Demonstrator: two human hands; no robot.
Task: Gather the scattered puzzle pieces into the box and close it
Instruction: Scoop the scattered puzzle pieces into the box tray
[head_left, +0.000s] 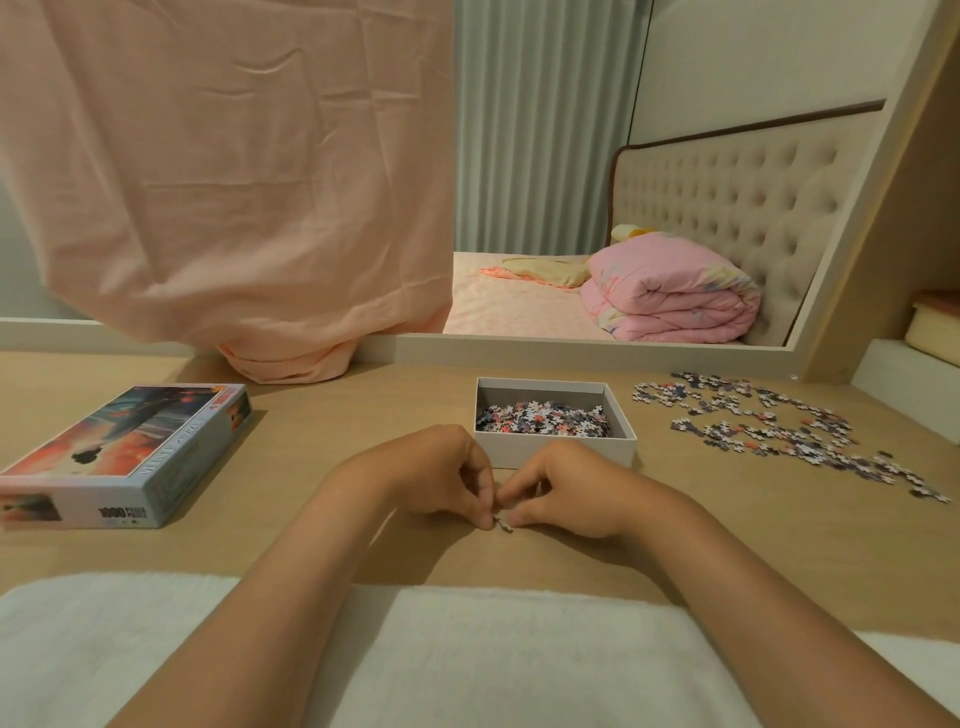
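- The left hand (441, 478) and the right hand (566, 493) meet low on the light wooden table (311, 441), fingertips touching.
- Both hands have curled fingers, and together they pinch one small puzzle piece (505, 526) that sits right on the table.
- The open white cardboard box (556, 453) is just beside the hands, at 12 o'clock from them.
- A heap of puzzle pieces (543, 418) lies inside the box.
- Many more loose puzzle pieces (769, 421) are spread flat on the table at 2 o'clock from the hands, apart from the box.
- The flat box lid with the orange and blue picture (130, 452) lies at 9 o'clock, well apart from the box.
- A fluffy white cloth (493, 665) is under the forearms at 6 o'clock.
- A big pink hanging cloth (234, 182) touches the table at 11 o'clock.
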